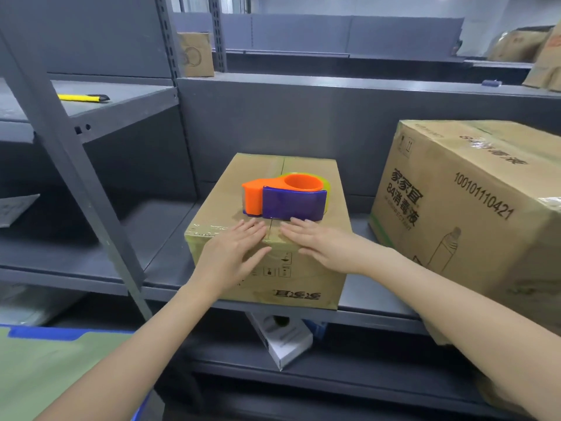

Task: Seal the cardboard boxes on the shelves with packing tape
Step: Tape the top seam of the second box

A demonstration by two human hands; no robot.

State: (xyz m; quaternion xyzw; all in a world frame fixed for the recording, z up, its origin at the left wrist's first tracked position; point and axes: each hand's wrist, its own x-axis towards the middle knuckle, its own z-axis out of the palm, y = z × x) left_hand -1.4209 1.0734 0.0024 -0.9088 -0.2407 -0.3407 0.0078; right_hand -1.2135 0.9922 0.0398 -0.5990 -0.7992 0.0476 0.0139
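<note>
left grip (233, 253) flat, fingers straight, pressing cardboard box (306, 167) top near its front edge | right grip (318, 242) flat alongside, same | tape dispenser (285, 197) on box just beyond both | box at shelf (164, 262) front edge, seam apparently taped

The large cardboard box (473, 214), just right of the small cardboard box (315, 281), bears on its near side the black print 家家宜 and 84消毒液, a smaller line of Latin letters too blurred to read, the number (484, 196) 100101110421 and a bottle outline (446, 250). The small cardboard box's front face shows handling symbols (274, 270) above upside-down characters that cannot be read surely.
</note>
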